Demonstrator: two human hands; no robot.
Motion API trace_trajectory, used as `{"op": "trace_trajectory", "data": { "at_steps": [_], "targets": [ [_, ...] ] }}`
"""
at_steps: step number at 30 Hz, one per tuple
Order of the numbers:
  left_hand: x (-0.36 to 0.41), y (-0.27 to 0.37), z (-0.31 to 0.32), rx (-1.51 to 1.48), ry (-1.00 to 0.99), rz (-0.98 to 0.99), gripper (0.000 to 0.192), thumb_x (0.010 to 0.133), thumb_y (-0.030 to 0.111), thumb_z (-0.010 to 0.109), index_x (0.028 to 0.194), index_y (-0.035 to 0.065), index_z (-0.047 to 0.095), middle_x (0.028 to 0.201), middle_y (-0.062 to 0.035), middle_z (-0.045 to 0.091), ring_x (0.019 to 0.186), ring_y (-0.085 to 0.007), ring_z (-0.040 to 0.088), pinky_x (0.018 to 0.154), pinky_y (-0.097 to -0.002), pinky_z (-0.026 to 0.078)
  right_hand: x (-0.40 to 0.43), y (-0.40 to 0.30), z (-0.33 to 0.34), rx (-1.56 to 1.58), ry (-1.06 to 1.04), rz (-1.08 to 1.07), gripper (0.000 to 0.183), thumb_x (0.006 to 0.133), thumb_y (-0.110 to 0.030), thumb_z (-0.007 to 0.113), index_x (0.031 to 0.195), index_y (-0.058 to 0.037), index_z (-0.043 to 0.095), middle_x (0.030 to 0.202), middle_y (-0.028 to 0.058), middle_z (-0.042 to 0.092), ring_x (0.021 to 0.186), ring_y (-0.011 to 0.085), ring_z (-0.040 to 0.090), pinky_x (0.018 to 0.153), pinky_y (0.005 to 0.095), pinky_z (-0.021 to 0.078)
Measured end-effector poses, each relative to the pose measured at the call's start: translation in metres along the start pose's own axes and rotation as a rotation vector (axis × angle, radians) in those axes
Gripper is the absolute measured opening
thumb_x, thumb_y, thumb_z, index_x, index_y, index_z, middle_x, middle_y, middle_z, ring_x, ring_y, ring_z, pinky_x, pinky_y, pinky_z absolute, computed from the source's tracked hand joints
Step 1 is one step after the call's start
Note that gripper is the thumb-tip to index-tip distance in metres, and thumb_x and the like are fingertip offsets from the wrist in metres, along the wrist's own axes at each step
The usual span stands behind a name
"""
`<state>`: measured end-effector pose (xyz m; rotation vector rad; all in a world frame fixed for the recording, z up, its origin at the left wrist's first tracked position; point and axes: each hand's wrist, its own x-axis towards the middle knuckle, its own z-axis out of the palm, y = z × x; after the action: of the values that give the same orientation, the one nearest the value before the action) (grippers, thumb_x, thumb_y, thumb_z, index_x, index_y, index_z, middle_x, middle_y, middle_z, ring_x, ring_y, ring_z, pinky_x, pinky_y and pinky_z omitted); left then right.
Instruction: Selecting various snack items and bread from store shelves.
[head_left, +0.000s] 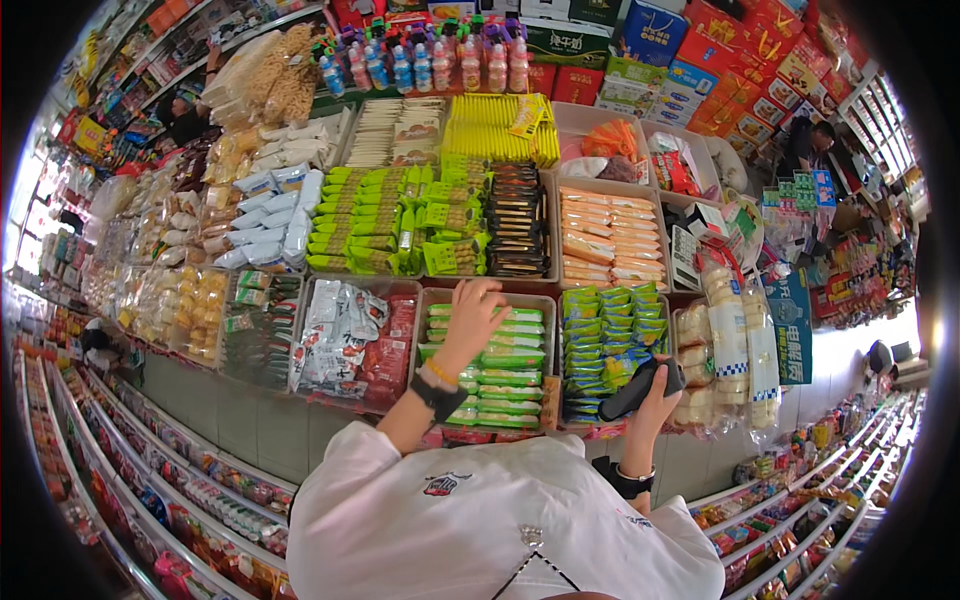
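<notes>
My left hand (474, 319) hovers over a plastic bin (553, 341) of white-and-green snack packets (510, 360). Its fingers are apart and slightly curled, with nothing in them. In my right hand (658, 397) is a dark grey, elongated object (634, 386); whether it is a cloth or a device I cannot tell. It lies over the near right part of a bin of small green-and-blue packets (604, 319) and hides some of them. Beyond my left hand are green-wrapped snack sticks (360, 217) and black-wrapped packets (517, 221).
Orange-wrapped packets (611, 232) fill a bin farther back, beside a calculator (683, 255). Bagged buns (724, 345) stand at the right. Silver and red packets (341, 322) lie to the left. Bottles (420, 67) line the back. Shelves (187, 480) run behind me. A person (810, 142) is at the far right.
</notes>
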<state>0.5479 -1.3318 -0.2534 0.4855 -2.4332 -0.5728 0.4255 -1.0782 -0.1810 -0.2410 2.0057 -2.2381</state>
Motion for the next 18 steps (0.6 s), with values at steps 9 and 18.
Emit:
{"op": "trace_trajectory", "data": {
  "at_steps": [9, 18],
  "targets": [
    [-0.034, 0.099, -0.103, -0.300, -0.044, 0.076, 0.016, 0.075, 0.009, 0.061, 0.089, 0.0019, 0.058, 0.096, -0.0102, 0.058, 0.090, -0.0297, 0.052, 0.088, -0.0401, 0.037, -0.052, -0.013, 0.013, 0.508, -0.280, 0.393, 0.047, 0.082, -0.048, 0.052, 0.105, -0.0070, 0.049, 0.082, 0.0018, 0.051, 0.069, 0.0128, 0.053, 0.060, 0.0261, 0.0479],
    [-0.055, 0.219, -0.055, -0.671, -0.594, 0.317, 0.054, 0.063, 0.004, 0.071, 0.112, -0.0003, 0.051, 0.105, -0.0163, 0.056, 0.091, -0.0308, 0.055, 0.078, -0.0346, 0.045, -0.107, -0.054, -0.098, 0.465, -0.605, 0.122, 0.076, 0.072, -0.053, 0.063, 0.122, -0.0019, 0.039, 0.111, 0.0061, 0.049, 0.097, 0.0120, 0.051, 0.082, 0.0264, 0.0431]
  ]
}}
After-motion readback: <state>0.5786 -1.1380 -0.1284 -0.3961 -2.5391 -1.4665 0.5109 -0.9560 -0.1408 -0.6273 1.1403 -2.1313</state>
